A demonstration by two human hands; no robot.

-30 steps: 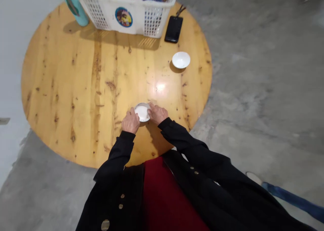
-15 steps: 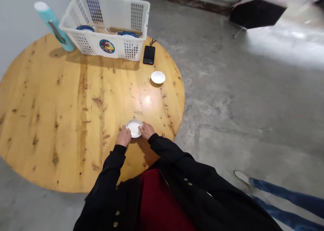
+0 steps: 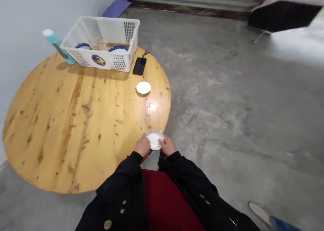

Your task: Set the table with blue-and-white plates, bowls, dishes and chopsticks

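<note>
A small white dish [image 3: 155,140] is held between my two hands over the near right edge of the round wooden table [image 3: 101,123]. My left hand [image 3: 143,145] grips its left rim. On the opposite side my right hand [image 3: 168,145] is closed on the rim, thumb laid over the inside. Farther back on the table, a small white bowl [image 3: 143,87] stands by itself, with a dark phone [image 3: 139,66] on a strap behind it.
At the table's back is a white plastic basket [image 3: 113,59] holding blue-patterned dishes [image 3: 118,49] and wooden sticks. A turquoise bottle [image 3: 59,47] leans left of it. An open umbrella [image 3: 283,16] lies on the concrete floor [image 3: 222,89]. Another person's shoe [image 3: 259,212] shows at lower right.
Both hands have carried the dish rightward, from over the tabletop to the table's edge. The view has shifted too, and less of the other person's legs shows.
</note>
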